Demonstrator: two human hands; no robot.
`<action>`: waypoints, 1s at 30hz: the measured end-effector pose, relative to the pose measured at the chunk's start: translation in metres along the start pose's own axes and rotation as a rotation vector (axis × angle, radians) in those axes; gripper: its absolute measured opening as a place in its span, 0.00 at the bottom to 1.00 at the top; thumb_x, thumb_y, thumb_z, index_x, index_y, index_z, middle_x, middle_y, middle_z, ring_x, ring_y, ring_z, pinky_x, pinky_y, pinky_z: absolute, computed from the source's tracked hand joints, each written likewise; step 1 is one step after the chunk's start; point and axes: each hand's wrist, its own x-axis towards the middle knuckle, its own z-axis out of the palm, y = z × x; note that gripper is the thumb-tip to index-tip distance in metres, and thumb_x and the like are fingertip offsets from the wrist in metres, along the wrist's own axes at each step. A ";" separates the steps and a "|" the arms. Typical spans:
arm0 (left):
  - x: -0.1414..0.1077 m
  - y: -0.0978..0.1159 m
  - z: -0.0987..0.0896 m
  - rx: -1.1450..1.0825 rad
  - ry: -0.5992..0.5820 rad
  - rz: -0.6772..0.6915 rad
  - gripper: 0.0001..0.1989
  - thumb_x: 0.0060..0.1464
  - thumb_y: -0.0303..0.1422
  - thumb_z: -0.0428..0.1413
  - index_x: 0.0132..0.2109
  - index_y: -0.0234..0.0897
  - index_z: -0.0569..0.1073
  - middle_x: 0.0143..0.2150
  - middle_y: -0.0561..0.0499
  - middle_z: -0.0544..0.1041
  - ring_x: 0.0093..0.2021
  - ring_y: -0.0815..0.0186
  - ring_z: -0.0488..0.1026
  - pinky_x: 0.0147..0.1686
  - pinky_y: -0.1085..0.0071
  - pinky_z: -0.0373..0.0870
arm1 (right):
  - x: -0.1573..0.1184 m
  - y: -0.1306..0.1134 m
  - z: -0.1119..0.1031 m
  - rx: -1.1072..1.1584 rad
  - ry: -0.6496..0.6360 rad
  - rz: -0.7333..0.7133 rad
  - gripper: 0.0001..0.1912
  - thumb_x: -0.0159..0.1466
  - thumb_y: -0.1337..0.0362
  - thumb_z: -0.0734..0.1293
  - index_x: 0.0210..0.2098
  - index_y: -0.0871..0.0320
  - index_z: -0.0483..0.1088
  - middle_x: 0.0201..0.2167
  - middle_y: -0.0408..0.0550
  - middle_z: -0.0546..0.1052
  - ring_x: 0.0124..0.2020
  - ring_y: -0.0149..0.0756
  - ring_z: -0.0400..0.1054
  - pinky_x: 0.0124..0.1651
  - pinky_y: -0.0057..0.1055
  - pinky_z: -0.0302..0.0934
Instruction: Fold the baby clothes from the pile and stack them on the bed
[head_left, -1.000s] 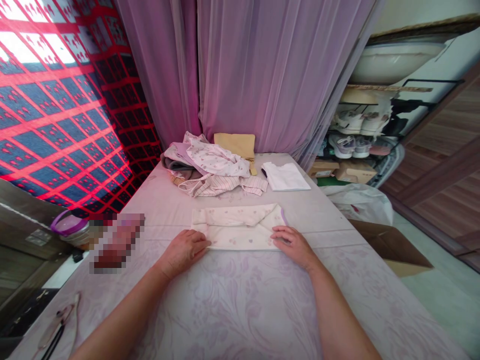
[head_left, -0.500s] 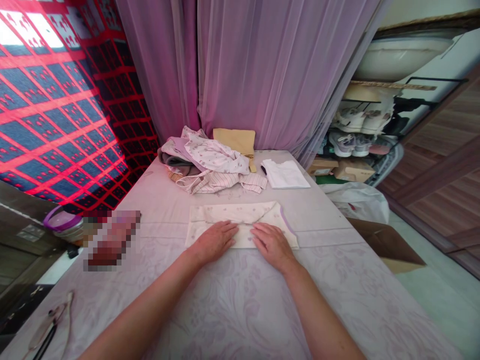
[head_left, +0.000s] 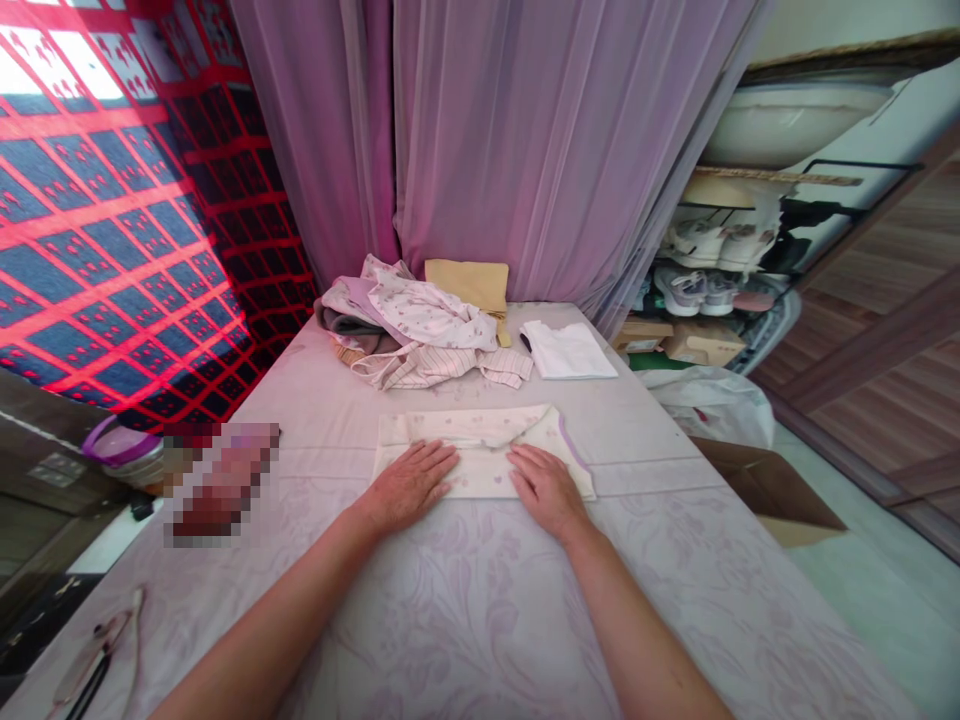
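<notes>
This looks like a home, with purple curtains (head_left: pixel 510 150), shelved shoes (head_left: pixel 681 293) and heaped clothes (head_left: pixel 427 312).

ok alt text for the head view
A person's left hand and right hand rest on a folded cream cloth garment on a pale floral sheet. Behind it lie a rumpled heap of patterned clothes and a folded white cloth.

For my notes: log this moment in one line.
left hand: on cream garment; right hand: on same garment; clothes pile: beyond garment; white cloth: right of pile
</notes>
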 end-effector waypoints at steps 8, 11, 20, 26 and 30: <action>0.002 -0.008 -0.023 0.089 0.161 -0.243 0.14 0.59 0.31 0.49 0.49 0.40 0.74 0.48 0.46 0.76 0.48 0.60 0.71 0.49 0.62 0.66 | 0.030 -0.015 -0.012 -0.074 0.032 0.035 0.18 0.62 0.66 0.61 0.50 0.54 0.70 0.50 0.50 0.73 0.52 0.41 0.62 0.52 0.36 0.55; 0.012 -0.015 -0.032 0.164 0.084 -0.332 0.12 0.59 0.32 0.49 0.47 0.41 0.74 0.46 0.47 0.76 0.45 0.58 0.72 0.44 0.62 0.66 | 0.044 -0.021 -0.010 -0.085 -0.045 -0.017 0.14 0.62 0.65 0.62 0.46 0.50 0.73 0.49 0.48 0.72 0.52 0.40 0.61 0.52 0.35 0.53; 0.010 -0.019 -0.031 0.198 0.051 -0.374 0.11 0.61 0.31 0.47 0.43 0.39 0.74 0.43 0.48 0.77 0.43 0.60 0.72 0.41 0.65 0.65 | 0.043 -0.015 0.002 -0.036 0.026 -0.006 0.10 0.65 0.65 0.61 0.37 0.53 0.75 0.42 0.46 0.76 0.45 0.36 0.65 0.46 0.33 0.54; 0.000 -0.022 -0.033 0.135 0.098 -0.296 0.10 0.57 0.31 0.49 0.39 0.39 0.75 0.42 0.47 0.77 0.43 0.59 0.72 0.43 0.63 0.67 | 0.037 -0.014 0.002 0.027 0.057 -0.025 0.10 0.64 0.64 0.61 0.34 0.52 0.76 0.43 0.45 0.77 0.46 0.36 0.65 0.47 0.34 0.55; 0.021 -0.020 -0.032 0.083 0.158 -0.284 0.14 0.60 0.33 0.46 0.43 0.37 0.76 0.50 0.45 0.75 0.50 0.60 0.70 0.51 0.63 0.65 | 0.054 -0.026 -0.002 0.054 0.093 -0.037 0.14 0.65 0.64 0.58 0.40 0.52 0.75 0.45 0.47 0.77 0.49 0.36 0.66 0.53 0.36 0.55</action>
